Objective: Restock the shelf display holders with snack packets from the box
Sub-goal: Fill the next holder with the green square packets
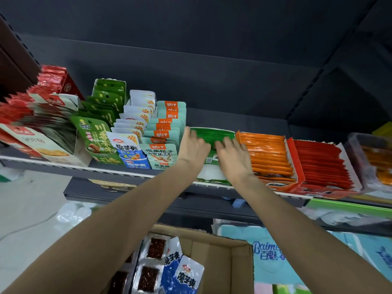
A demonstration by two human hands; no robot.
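- Both hands reach up to the green display holder (212, 177) at the centre of the frame, on the dark shelf (127, 174).
- The left hand (194, 146) lies at the holder's left edge, fingers curled over the row of green snack packets (212, 133) standing in it.
- The right hand (232, 154) is just beside it, fingertips pressed into the same green row; whether its fingers pinch a packet cannot be told.
- Right of the green holder, touching it, stands an orange holder (268, 153) full of packets, then a red one (322, 164).
- Left of centre stand rows of mint-green packets (164, 132), white-and-blue packets (132, 132) and dark green packets (101, 124), with red packs (51, 81) at the upper left.
- At the bottom centre of the frame the cardboard box (233, 262) is open, holding blue-and-white packets (186, 276) and clear packs with dark contents (156, 248).
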